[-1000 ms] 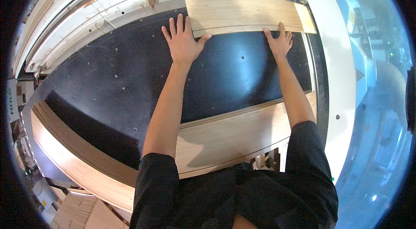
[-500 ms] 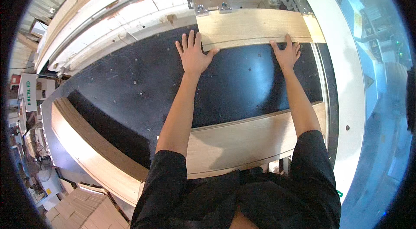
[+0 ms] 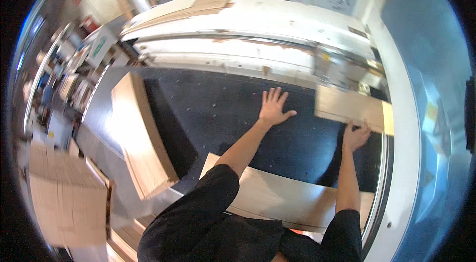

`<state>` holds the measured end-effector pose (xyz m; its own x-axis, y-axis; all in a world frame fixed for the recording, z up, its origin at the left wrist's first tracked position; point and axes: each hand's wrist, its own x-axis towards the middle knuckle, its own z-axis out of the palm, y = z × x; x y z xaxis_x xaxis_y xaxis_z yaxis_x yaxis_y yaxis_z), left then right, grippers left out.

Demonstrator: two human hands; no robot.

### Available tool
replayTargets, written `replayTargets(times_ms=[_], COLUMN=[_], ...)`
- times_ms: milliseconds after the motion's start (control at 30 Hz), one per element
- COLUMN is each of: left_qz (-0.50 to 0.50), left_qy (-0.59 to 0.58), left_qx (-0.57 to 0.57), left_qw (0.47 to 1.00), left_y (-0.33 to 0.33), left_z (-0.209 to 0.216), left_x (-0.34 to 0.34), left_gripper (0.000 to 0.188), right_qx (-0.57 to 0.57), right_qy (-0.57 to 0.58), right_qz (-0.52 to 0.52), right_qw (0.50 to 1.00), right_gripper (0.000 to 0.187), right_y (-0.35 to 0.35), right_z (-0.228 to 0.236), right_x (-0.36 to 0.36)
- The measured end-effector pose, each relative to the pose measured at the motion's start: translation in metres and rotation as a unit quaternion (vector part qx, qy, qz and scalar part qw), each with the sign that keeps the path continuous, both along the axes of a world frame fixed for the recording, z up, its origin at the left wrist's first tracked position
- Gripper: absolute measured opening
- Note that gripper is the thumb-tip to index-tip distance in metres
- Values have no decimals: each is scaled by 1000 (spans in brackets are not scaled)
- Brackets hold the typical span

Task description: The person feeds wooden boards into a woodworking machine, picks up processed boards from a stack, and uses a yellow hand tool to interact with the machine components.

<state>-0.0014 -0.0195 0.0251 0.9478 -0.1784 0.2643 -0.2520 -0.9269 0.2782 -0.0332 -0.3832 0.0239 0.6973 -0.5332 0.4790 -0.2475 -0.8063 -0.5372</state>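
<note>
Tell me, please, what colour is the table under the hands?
Black table, seen in the head view.

A big black table (image 3: 213, 113) fills the middle. A long white machine (image 3: 258, 29) runs along the far side. On the left lies a stack of wood boards (image 3: 141, 138) — near it, brown cardboard (image 3: 67, 197).

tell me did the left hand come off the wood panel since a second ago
Yes. The left hand now lies flat on the black bed, left of the wood panel; earlier its fingers overlapped the panel's near edge.
</note>
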Motion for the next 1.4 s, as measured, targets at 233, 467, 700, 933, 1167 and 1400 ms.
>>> replayTargets(times_ms=[233, 467, 700, 933, 1167, 1400], left_qz=[-27, -93, -131, 248, 553, 339], left_qy=[73, 182, 159, -114, 0, 25], left_qx=[31, 32, -195, -173, -385, -652], left_qw=[996, 978, 959, 946, 739, 678], left_y=[7, 11, 88, 240, 382, 420], left_z=[-1, 6, 101, 181, 81, 64], left_x=[-48, -46, -155, -372, -522, -519], left_gripper=[93, 99, 69, 54, 85, 80], right_qx=[16, 24, -44, -49, 187, 270], right_qy=[47, 44, -1, 74, 68, 337], right_qz=[-56, -44, -55, -71, 421, 686], right_qw=[997, 998, 998, 994, 885, 586], right_gripper=[76, 76, 69, 76, 41, 70], right_y=[-1, -15, -6, -19, 216, 516], right_z=[-16, -13, -29, -51, 84, 84], right_x=[5, 3, 15, 13, -80, -253])
